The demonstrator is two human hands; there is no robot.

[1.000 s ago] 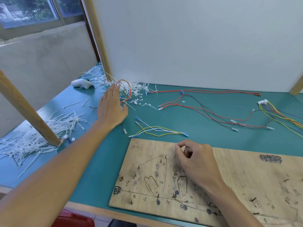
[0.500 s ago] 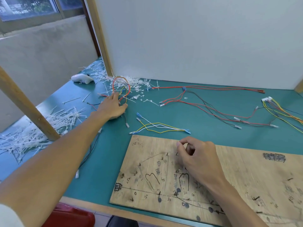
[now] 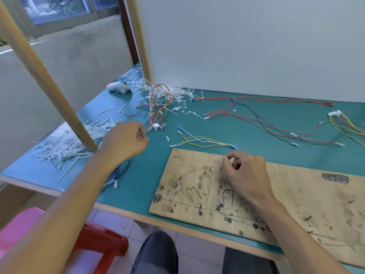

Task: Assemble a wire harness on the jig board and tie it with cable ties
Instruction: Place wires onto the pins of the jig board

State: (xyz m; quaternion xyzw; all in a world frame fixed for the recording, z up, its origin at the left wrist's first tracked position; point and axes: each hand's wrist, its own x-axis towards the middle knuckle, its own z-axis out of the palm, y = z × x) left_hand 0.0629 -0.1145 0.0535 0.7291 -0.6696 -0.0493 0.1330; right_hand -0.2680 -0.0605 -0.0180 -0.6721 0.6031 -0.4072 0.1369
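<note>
Left hand [image 3: 126,141]: your fingers curl tight on thin wires trailing from the coloured wire bundle [image 3: 160,103], left of centre | Right hand [image 3: 245,175]: curled, resting on the jig board [image 3: 306,198], near right; cannot tell if you pinch anything | Cable ties [image 3: 65,147]: heaped at left.

The left forearm [image 3: 65,198] and right forearm [image 3: 292,230] are bare, as are the left hand [image 3: 124,143] and right hand [image 3: 246,175]. Dark grey trousers [image 3: 158,254] cover both knees.
</note>
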